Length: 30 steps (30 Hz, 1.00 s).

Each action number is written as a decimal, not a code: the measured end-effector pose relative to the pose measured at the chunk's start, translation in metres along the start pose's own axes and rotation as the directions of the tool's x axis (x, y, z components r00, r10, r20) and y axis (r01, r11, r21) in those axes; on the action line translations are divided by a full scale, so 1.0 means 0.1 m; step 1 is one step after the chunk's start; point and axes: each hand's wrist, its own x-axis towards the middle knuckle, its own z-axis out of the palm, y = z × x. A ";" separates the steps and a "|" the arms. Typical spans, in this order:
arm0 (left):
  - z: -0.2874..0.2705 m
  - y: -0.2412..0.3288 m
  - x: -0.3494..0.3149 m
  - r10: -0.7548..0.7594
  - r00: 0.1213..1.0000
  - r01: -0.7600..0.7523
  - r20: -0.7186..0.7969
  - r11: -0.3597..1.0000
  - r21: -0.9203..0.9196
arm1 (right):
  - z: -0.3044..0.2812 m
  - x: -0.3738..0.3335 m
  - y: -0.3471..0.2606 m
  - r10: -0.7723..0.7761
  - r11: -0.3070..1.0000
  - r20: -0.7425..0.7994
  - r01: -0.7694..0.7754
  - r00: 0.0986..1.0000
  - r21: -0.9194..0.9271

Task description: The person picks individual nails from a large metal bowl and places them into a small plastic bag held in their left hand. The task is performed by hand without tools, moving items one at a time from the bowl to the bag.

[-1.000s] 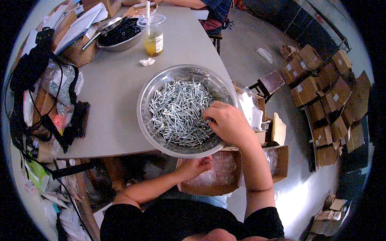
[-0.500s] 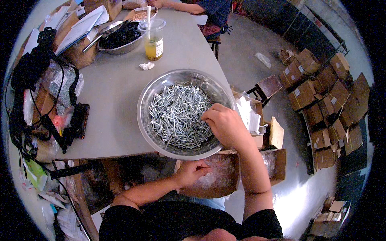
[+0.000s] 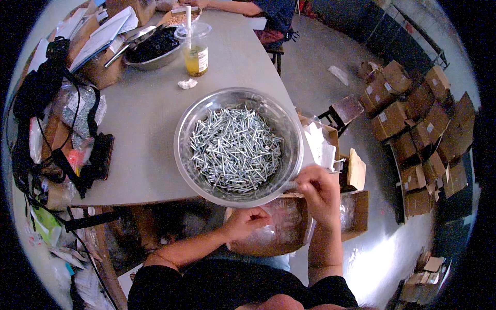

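A large steel bowl (image 3: pixel 185 170) at the table's front edge holds a heap of silver screws (image 3: pixel 235 147). Just outside its lower right rim is my right hand (image 3: pixel 319 192), fingers pinched together. A blurred greyish bunch at its fingertips looks like a few screws. Below the bowl's near rim, my left hand (image 3: pixel 247 223) is closed, thumb against the fingers, over the left side of an open cardboard box (image 3: pixel 281 245) with clear plastic (image 3: pixel 281 217) inside. Whether the left fingers grip some of that plastic is hard to see.
A drink cup with a straw (image 3: pixel 197 59), a crumpled tissue (image 3: pixel 187 83) and a bowl of black parts (image 3: pixel 155 49) stand farther back. Cables and bags crowd the left. Another person's arm (image 3: pixel 235 7) rests at the far end. Cardboard boxes (image 3: pixel 408 134) are stacked at right.
My right hand has come out of the screws, moving right and toward me past the bowl's rim. My left hand has stayed nearly in place.
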 end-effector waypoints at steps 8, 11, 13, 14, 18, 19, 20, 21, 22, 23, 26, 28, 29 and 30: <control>0.16 -0.18 0.15 0.149 0.989 -0.146 0.016 0.982 -0.115 | -0.06 -0.81 0.33 0.255 0.945 0.112 -0.272 0.961 0.180; 0.20 -0.16 0.20 0.279 0.960 -0.276 0.023 0.958 -0.078 | -0.04 -0.96 0.41 0.344 0.870 0.195 -0.390 0.918 0.302; 0.18 -0.06 0.20 0.167 0.982 -0.165 0.093 0.986 -0.030 | -0.02 -1.01 0.44 0.396 0.824 0.217 -0.449 0.892 0.346; 0.14 0.03 0.18 0.021 0.988 -0.024 0.152 1.000 0.017 | -0.01 -1.03 0.46 0.420 0.798 0.229 -0.477 0.878 0.367; 0.21 -0.09 0.16 -0.148 0.970 0.158 0.194 0.987 -0.037 | 0.03 -0.99 0.43 0.481 0.739 0.250 -0.542 0.841 0.400; 0.23 -0.12 0.16 -0.111 0.975 0.114 0.190 0.993 -0.005 | 0.03 -0.99 0.44 0.494 0.776 0.226 -0.543 0.840 0.322; 0.25 -0.13 0.15 -0.074 0.979 0.070 0.188 0.997 0.027 | 0.03 -1.00 0.48 0.505 0.805 0.201 -0.542 0.839 0.242; 0.26 -0.13 0.15 -0.035 0.982 0.025 0.186 0.998 0.056 | 0.02 -1.01 0.50 0.515 0.827 0.176 -0.540 0.839 0.157; 0.26 -0.12 0.15 -0.051 0.978 0.033 0.202 0.995 0.091 | 0.00 -1.00 0.51 0.418 0.899 0.173 -0.434 0.892 0.065; 0.24 -0.07 0.15 -0.067 0.974 0.040 0.218 0.991 0.126 | -0.01 -0.99 0.51 0.315 0.949 0.179 -0.315 0.932 -0.028; 0.26 -0.06 0.15 -0.050 0.976 0.009 0.213 0.982 0.187 | -0.02 -0.95 0.39 0.162 0.979 0.253 -0.122 0.954 -0.165; 0.28 -0.10 0.13 -0.031 0.978 -0.011 0.206 0.980 0.200 | 0.00 -0.93 0.25 0.138 0.975 0.295 -0.078 0.945 -0.207; 0.30 -0.16 0.12 -0.030 0.978 -0.012 0.207 0.980 0.198 | 0.02 -0.93 0.20 0.139 0.971 0.309 -0.069 0.941 -0.228; 0.31 -0.19 0.12 -0.028 0.978 -0.014 0.208 0.981 0.195 | 0.03 -0.92 0.15 0.140 0.967 0.323 -0.059 0.936 -0.249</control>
